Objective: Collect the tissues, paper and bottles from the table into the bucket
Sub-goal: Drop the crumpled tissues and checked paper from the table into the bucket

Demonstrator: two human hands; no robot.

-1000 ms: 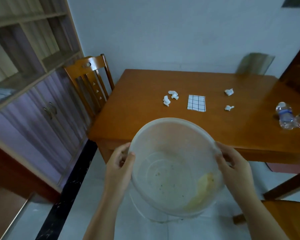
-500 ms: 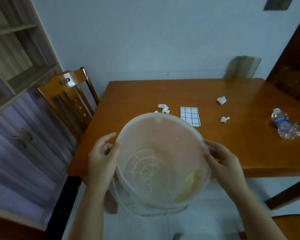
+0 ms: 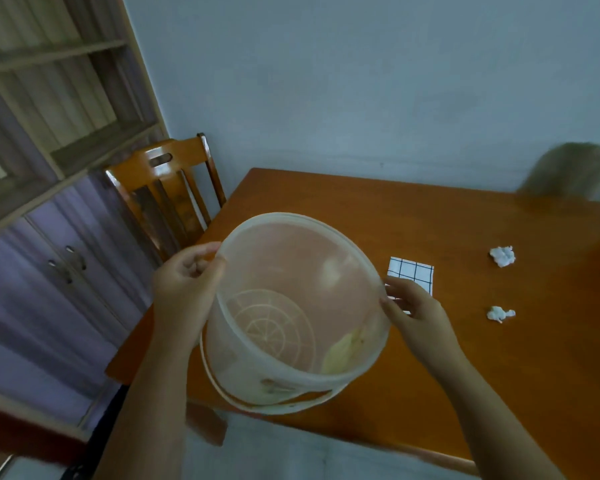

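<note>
A translucent white bucket (image 3: 243,362) sits over the near left part of the wooden table (image 3: 499,375), tilted towards me, with a yellowish scrap inside. My left hand (image 3: 184,292) grips its left rim and my right hand (image 3: 413,313) holds its right rim. A white paper with a black grid (image 3: 411,273) lies just behind my right hand, partly hidden by it. Two crumpled tissues lie to the right: one further back (image 3: 502,255), one nearer (image 3: 499,313). No bottles are in view.
A wooden chair (image 3: 167,199) stands at the table's left end, against a cabinet with shelves and purple doors (image 3: 49,244). A grey-blue wall runs behind the table. A greyish chair back (image 3: 572,174) shows at the far right.
The bucket has moved forward and up from over the floor to over the table's near left part. The view has swung left, so the bottles and the left tissues have dropped out of sight.
</note>
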